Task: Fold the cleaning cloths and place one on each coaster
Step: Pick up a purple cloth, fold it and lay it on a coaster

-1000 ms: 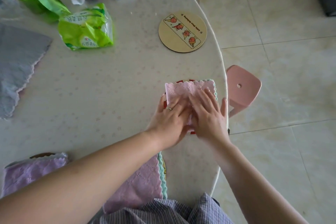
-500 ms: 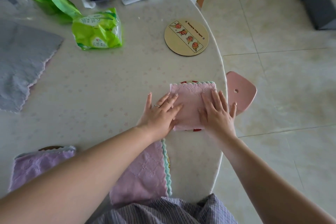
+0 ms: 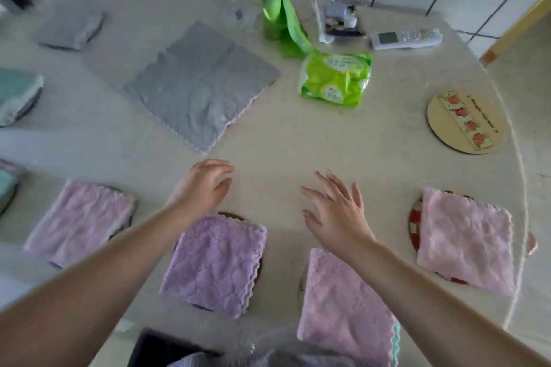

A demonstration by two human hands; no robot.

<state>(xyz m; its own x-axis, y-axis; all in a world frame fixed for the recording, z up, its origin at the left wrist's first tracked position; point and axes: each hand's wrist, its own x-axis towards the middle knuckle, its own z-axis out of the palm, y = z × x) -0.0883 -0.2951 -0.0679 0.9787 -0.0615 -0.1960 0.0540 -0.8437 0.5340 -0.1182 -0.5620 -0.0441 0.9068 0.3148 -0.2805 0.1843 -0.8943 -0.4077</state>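
Head view: my left hand [image 3: 205, 185] hangs over the table [image 3: 298, 152] with its fingers loosely curled, holding nothing. My right hand [image 3: 337, 211] is spread flat, fingers straight and apart, also holding nothing. Both forearms reach in from the near edge.

Four folded pinkish cloths lie along the near side: a pink one [image 3: 80, 220] to the left, a purple one [image 3: 216, 262] under my left forearm, a pink one [image 3: 343, 307] under my right forearm, and a pink one [image 3: 465, 238] on a red patterned coaster [image 3: 413, 223] to the right. Dark coaster rims show beneath the first two.

One unfolded grey cloth [image 3: 199, 83] lies spread beyond my hands. One bare round coaster [image 3: 466, 122] sits at the right edge. Further left are one folded grey cloth [image 3: 70, 28] and a teal one [image 3: 18, 92].
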